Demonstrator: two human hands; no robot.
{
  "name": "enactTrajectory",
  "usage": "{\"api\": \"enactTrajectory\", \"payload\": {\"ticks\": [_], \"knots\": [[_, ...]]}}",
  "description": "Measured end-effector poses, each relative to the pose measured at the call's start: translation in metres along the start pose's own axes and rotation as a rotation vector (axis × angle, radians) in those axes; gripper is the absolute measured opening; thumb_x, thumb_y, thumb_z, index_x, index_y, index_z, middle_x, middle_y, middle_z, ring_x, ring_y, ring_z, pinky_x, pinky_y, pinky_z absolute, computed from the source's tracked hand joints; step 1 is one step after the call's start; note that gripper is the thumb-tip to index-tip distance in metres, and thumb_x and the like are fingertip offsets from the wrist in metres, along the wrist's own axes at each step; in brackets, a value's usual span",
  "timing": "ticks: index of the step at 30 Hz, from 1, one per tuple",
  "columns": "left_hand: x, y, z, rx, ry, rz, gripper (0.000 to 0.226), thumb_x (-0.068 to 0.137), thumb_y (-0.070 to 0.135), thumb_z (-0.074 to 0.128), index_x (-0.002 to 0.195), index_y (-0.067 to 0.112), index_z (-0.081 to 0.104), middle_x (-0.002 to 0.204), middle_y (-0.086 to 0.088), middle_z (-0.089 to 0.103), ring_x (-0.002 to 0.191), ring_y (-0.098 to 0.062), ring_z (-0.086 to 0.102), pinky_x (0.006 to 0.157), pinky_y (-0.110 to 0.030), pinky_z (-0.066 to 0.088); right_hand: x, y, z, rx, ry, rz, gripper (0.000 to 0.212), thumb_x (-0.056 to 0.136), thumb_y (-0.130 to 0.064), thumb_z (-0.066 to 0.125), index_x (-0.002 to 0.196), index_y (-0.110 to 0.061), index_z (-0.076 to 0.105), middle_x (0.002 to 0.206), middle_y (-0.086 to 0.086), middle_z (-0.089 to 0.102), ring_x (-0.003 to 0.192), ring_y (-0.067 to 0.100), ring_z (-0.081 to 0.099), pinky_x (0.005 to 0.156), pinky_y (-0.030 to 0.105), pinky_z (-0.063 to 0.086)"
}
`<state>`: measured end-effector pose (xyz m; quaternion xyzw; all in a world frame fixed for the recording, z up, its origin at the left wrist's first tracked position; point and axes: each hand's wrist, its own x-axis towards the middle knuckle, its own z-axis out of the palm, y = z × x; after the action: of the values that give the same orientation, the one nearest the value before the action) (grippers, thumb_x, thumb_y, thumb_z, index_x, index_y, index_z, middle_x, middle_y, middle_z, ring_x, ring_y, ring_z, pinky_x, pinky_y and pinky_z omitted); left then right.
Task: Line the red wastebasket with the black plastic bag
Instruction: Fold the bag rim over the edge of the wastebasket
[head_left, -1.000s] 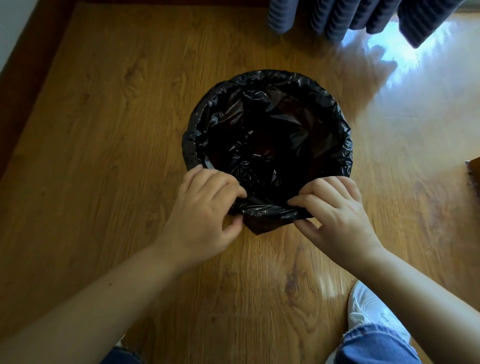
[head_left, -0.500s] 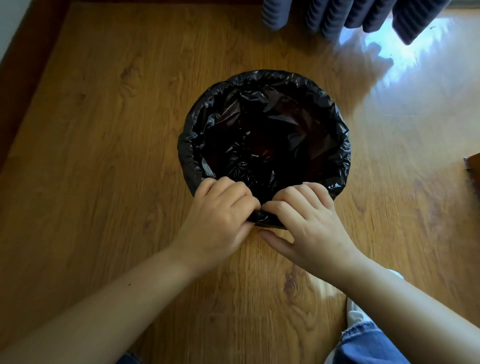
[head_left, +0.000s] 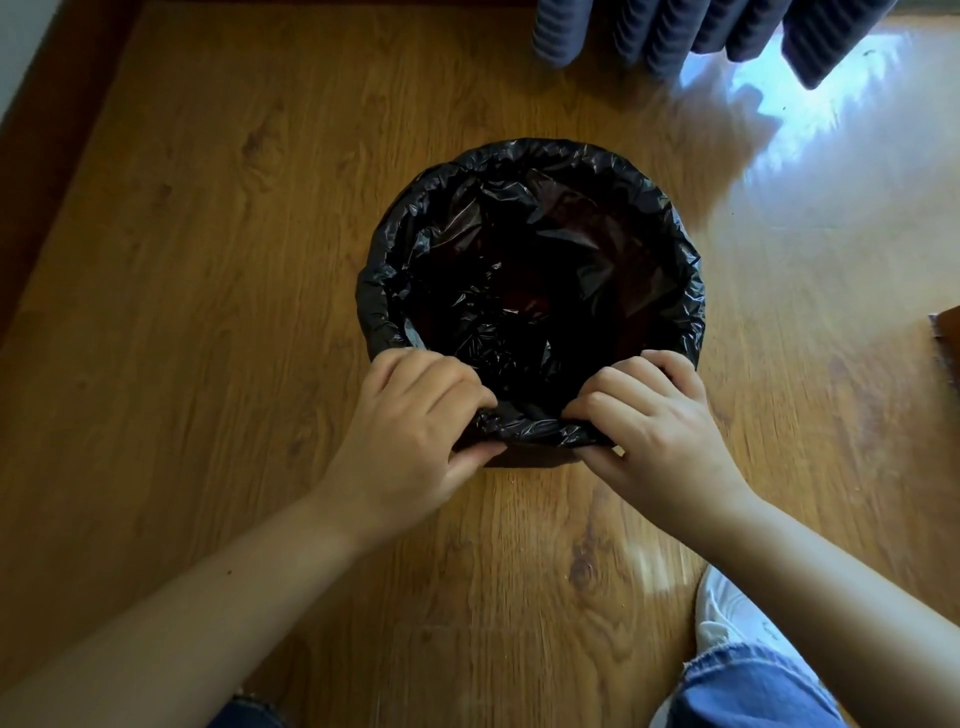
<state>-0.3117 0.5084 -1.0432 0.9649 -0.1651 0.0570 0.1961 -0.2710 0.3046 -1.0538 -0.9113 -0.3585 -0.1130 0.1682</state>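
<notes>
two hands on the near rim; the hem wants seating

wooden floor (head_left: 208, 312) fills the view, with a dark pleated curtain (head_left: 675, 31) hanging at the far edge; the red wastebasket (head_left: 587, 228) stands upright mid-floor, almost wholly cloaked, its colour only a reddish tint through the film inside; the black plastic bag (head_left: 519, 171) sits in it, mouth folded out over the rim all the way round the far and side arcs; at the near arc the left hand (head_left: 415, 431) and right hand (head_left: 660, 426) each pinch the rolled hem between curled fingers and thumb, a short span of bunched plastic stretched between them.

to finish this well, i judge the hem should be drawn down and outward evenly on both sides, so the basket does not tip toward the knees; keep the pull gentle, since thin film tears at a tight rim; then smooth the slack inside so the liner lies against the wall.
</notes>
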Motion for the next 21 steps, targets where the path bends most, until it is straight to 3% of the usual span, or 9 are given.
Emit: {"api": "enactTrajectory", "payload": {"ticks": [6, 12, 21], "knots": [[0.008, 0.005, 0.006, -0.114, 0.036, -0.048, 0.011, 0.076, 0.024, 0.057, 0.075, 0.016, 0.063, 0.075, 0.005, 0.062, 0.079, -0.014, 0.055, 0.082, -0.024, 0.027, -0.008, -0.006, -0.007, 0.070, 0.026, -0.011, 0.027, 0.081, -0.031, 0.060, 0.093, -0.008, 0.064, 0.088, 0.007, 0.065, 0.090, 0.017, 0.050, 0.091, 0.036, 0.034], [0.016, 0.011, 0.008, -0.143, 0.030, -0.060, 0.010, 0.076, 0.023, 0.057, 0.072, 0.015, 0.063, 0.072, 0.005, 0.061, 0.076, -0.015, 0.055, 0.079, -0.024, 0.026, -0.006, -0.003, -0.010, 0.091, 0.079, 0.038, 0.024, 0.086, -0.028, 0.055, 0.086, -0.008, 0.068, 0.083, 0.007, 0.066, 0.086, 0.014, 0.049, 0.084, 0.030, 0.035], [0.066, -0.008, 0.014, -0.094, 0.044, -0.025, 0.018, 0.076, 0.028, 0.055, 0.074, 0.013, 0.064, 0.075, 0.001, 0.062, 0.078, -0.018, 0.055, 0.079, -0.026, 0.025, 0.027, 0.033, 0.008, 0.090, 0.189, 0.056, 0.022, 0.086, -0.025, 0.056, 0.087, -0.007, 0.068, 0.084, 0.009, 0.065, 0.087, 0.017, 0.049, 0.082, 0.034, 0.038]]}}
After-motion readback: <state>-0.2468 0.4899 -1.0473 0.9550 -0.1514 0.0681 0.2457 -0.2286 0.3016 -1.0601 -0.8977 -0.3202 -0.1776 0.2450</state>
